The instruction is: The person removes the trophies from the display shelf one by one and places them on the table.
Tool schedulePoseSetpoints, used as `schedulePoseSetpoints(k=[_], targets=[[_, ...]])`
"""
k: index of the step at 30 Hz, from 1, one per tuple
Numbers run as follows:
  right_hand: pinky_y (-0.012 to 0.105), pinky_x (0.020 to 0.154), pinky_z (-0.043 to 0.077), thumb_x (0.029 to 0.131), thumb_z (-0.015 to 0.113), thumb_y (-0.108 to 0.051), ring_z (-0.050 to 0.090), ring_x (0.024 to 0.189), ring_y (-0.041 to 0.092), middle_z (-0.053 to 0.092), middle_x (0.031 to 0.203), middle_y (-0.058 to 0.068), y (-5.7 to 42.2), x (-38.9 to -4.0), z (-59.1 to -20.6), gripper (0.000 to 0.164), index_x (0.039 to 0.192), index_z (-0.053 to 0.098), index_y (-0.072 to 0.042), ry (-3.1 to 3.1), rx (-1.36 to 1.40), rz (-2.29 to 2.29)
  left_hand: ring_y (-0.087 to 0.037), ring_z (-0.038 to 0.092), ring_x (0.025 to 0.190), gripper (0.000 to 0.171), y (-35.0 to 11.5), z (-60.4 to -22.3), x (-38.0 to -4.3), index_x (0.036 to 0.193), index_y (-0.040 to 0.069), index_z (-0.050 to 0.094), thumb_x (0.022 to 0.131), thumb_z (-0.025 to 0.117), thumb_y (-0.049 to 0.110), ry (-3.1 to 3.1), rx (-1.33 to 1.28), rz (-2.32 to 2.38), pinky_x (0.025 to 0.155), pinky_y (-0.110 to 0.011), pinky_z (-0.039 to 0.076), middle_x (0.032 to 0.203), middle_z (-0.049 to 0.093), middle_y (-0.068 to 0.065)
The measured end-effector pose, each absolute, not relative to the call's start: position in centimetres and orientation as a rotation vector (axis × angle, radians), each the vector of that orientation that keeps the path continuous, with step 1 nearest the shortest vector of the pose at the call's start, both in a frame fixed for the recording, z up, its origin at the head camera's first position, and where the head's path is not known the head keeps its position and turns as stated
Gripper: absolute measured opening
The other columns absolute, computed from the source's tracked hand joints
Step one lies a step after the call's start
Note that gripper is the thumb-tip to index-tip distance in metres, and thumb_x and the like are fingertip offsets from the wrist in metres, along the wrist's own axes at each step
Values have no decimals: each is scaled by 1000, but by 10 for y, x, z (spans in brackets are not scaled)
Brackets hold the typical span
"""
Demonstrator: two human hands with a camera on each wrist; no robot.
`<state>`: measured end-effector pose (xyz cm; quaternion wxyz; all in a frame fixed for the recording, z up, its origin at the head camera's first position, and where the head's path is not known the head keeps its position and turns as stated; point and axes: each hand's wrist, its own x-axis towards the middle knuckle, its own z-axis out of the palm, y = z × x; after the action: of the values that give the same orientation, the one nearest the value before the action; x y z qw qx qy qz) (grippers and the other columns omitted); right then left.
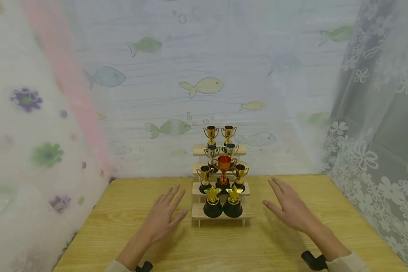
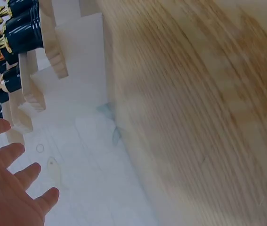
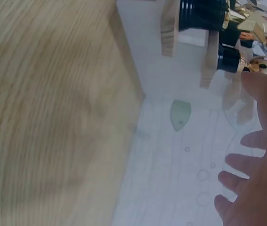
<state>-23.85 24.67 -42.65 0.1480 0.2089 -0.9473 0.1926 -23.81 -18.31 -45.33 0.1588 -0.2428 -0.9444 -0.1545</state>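
A stepped wooden stand (image 1: 204, 216) on the table bears several small trophies on black bases. Two star trophies (image 1: 234, 202) are on its lowest step. Behind them, a larger orange-red cup trophy (image 1: 224, 163) stands between two gold cups (image 1: 205, 173). Silver cups (image 1: 212, 152) and, on top, gold cups (image 1: 228, 132) occupy the higher steps. My left hand (image 1: 163, 215), fingers spread and holding nothing, is left of the stand. On the right side my right hand (image 1: 289, 206) also holds nothing, its fingers extended toward the stand. Both wrist views show the step ends beyond the hands.
The wood-grain table (image 1: 224, 249) runs back to a pale curtain (image 1: 204, 56) printed with fish. Flower-patterned fabric hangs at the left (image 1: 27, 151) and sheer lace (image 1: 377, 170) at the right. Black wrist mounts (image 1: 314, 260) show by the sleeves.
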Motion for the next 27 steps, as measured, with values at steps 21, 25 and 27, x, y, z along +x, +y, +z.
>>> schedulePoseSetpoints(k=[21, 25, 27], targets=[[67, 102, 44, 99, 69, -34, 48, 133, 47, 49, 147, 25, 216, -237, -441, 66, 149, 46, 3, -2628, 481, 988, -35, 38, 148, 62, -165, -465, -255, 158, 14, 41, 104, 61, 38, -2598, -651, -853, 113, -59, 40, 165, 33, -7], [63, 97, 49, 97, 72, -34, 55, 125, 42, 55, 140, 22, 209, -236, -441, 64, 145, 51, 2, -2596, 464, 1039, -36, 41, 146, 58, -159, -464, -260, 154, 10, 47, 103, 65, 31, -2531, -665, -915, 111, -59, 42, 162, 39, -9], [62, 97, 50, 97, 73, -34, 57, 123, 41, 57, 138, 20, 206, -236, -440, 63, 143, 52, 2, -2596, 457, 1056, -35, 41, 145, 57, -156, -464, -263, 154, 9, 48, 103, 64, 30, -2520, -666, -926, 111, -57, 42, 162, 40, -8]])
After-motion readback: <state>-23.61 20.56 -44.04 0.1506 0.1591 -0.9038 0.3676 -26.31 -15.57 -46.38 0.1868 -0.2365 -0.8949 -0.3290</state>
